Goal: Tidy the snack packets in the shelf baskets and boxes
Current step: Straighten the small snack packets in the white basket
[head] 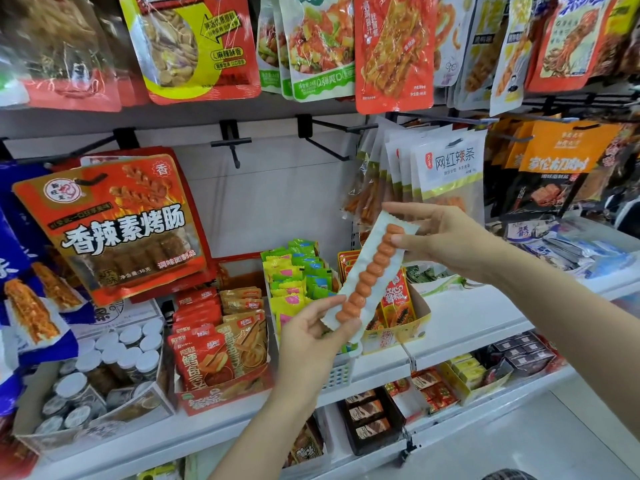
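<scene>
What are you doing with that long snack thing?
A person is standing at a shop shelf, holding one long white packet with a row of orange sausage beads in both hands. The left hand pinches its lower end and the right hand pinches its upper end, so it slants in the air in front of the white plastic basket of yellow and green packets. It has not been put into any basket or box yet.

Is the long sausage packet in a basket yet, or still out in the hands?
Out. The sausage packet is held in the air, left hand pinching its lower end, right hand its upper end.
</scene>
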